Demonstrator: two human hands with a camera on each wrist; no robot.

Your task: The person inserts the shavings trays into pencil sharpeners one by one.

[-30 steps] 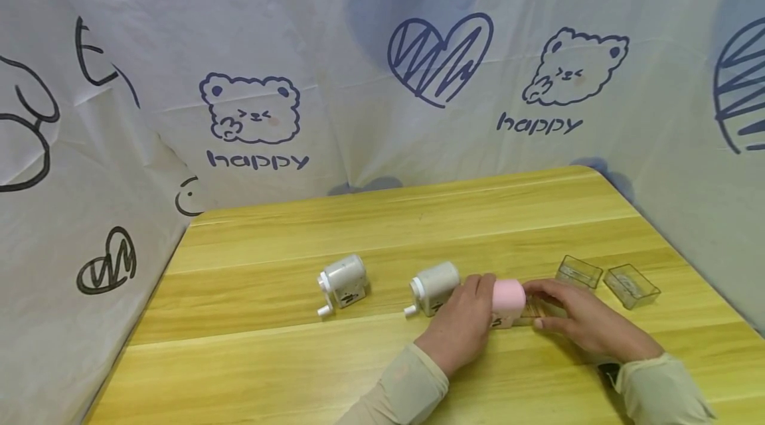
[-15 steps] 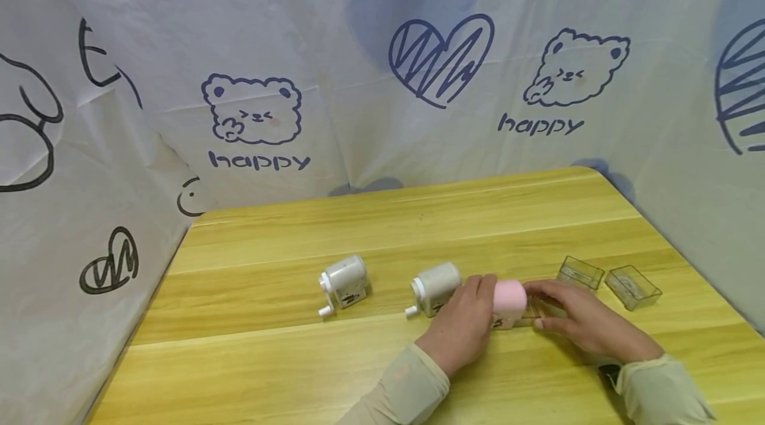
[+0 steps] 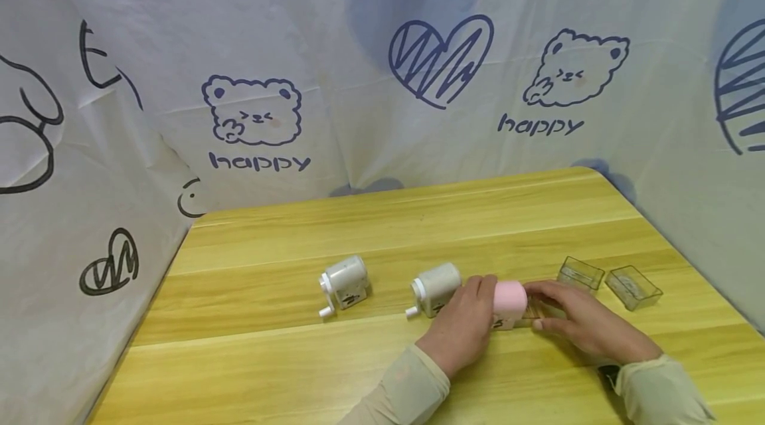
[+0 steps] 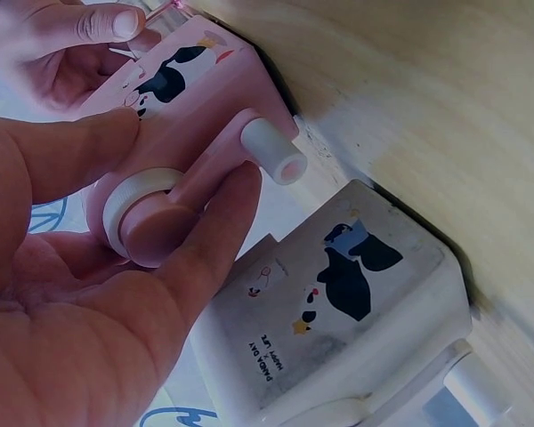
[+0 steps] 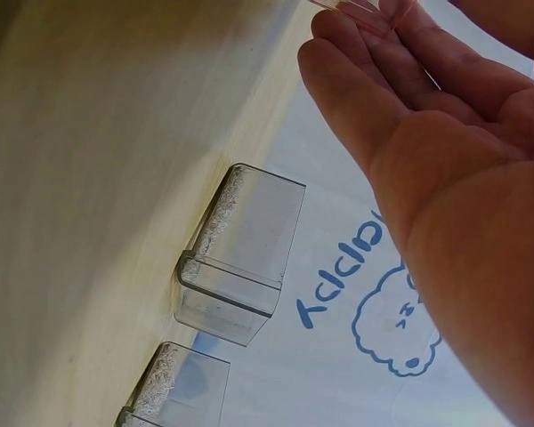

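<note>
My left hand [image 3: 457, 332] grips a pink crank pencil sharpener [image 3: 509, 299] that stands on the table. In the left wrist view its panda picture and pink crank arm with a white knob [image 4: 276, 153] show between my thumb and fingers. At the sharpener's right end, my right hand [image 3: 588, 322] pinches a clear pinkish shavings drawer [image 5: 367, 14]. The drawer sticks partly out of the body, and my fingers hide some of it. Just left of the pink one stands a grey-white crank sharpener [image 3: 439, 285], also with a panda picture.
Another grey-white sharpener [image 3: 345, 282] stands farther left on the wooden table [image 3: 269, 372]. Behind my right hand lie two smoky clear drawers, one nearer [image 3: 578, 272] and one at the right [image 3: 633, 287], both with shavings inside. Printed white cloth [image 3: 358, 113] surrounds the table.
</note>
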